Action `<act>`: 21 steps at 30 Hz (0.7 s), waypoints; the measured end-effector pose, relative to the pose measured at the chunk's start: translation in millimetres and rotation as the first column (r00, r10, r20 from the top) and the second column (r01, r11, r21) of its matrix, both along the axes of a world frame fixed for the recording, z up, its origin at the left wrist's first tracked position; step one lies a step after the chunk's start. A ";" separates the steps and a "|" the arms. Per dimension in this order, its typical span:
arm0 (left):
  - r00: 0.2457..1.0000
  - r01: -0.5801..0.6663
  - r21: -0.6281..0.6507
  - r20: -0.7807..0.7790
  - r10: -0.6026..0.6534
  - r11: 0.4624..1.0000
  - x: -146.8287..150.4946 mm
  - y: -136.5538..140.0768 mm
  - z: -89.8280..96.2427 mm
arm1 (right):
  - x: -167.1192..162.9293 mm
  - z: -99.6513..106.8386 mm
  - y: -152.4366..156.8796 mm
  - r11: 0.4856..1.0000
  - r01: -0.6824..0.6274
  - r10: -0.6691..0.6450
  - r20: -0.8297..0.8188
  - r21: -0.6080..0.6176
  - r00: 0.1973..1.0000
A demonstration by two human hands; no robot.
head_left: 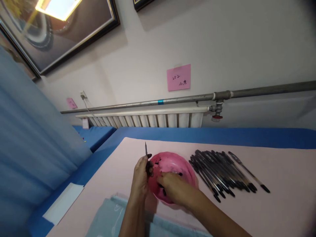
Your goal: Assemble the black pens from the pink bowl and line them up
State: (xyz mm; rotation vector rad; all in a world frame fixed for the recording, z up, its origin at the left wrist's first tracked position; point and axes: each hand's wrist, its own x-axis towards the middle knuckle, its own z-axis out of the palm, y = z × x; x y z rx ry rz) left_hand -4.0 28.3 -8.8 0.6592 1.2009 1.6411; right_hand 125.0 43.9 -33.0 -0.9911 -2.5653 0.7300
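Observation:
My left hand [139, 176] is raised at the left rim of a pink bowl [191, 171], closed around a slim pen [146, 149] that points upward. A small black piece sticks out beside its thumb, and something dark and brownish, too blurred to name, shows by the fingers. My right hand [174, 187] reaches down into the bowl with its fingers bent together; what they hold, if anything, is hidden. Small black pieces [158, 161] lie in the bowl. To the right of it rests a pile of capped black pens [217, 171], with one pen [249, 172] lying slightly apart.
Pale pink paper [283, 171] covers the blue table [259, 136]. Light blue cloth or plastic [106, 214] lies near my forearms, and a white sheet [63, 202] at the left. Behind stand a radiator [148, 119] and pipe [266, 89]. A blue curtain [32, 148] hangs left.

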 end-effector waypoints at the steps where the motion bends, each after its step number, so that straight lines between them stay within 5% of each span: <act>1: 1.000 0.015 -0.002 -0.015 -0.015 1.000 1.2 -0.4 0.3 | 1.8 0.9 1.6 1.000 0.015 -0.015 -0.001 0.006 1.000; 5: 0.994 0.070 -0.007 -0.082 -0.070 0.998 6.1 -2.6 1.8 | 12.4 20.1 16.3 0.984 0.173 -0.176 -0.232 -0.033 0.957; 8: 0.978 0.158 -0.009 -0.138 -0.158 0.987 10.1 -5.0 2.1 | 23.3 43.3 28.0 0.911 0.311 -0.413 -0.600 -0.272 0.686; 10: 0.955 0.239 -0.040 -0.173 -0.243 0.970 13.6 -6.7 1.7 | 29.1 54.6 31.6 0.869 0.273 -0.495 -0.713 -0.413 0.497; 12: 0.926 0.313 -0.080 -0.196 -0.323 0.946 17.7 -8.3 1.4 | 32.0 59.8 32.1 0.847 0.216 -0.530 -0.751 -0.485 0.394; 21: 0.890 0.388 -0.102 -0.215 -0.401 0.916 27.6 -13.0 5.8 | 26.7 54.9 30.7 0.848 0.143 -0.528 -0.784 -0.511 0.327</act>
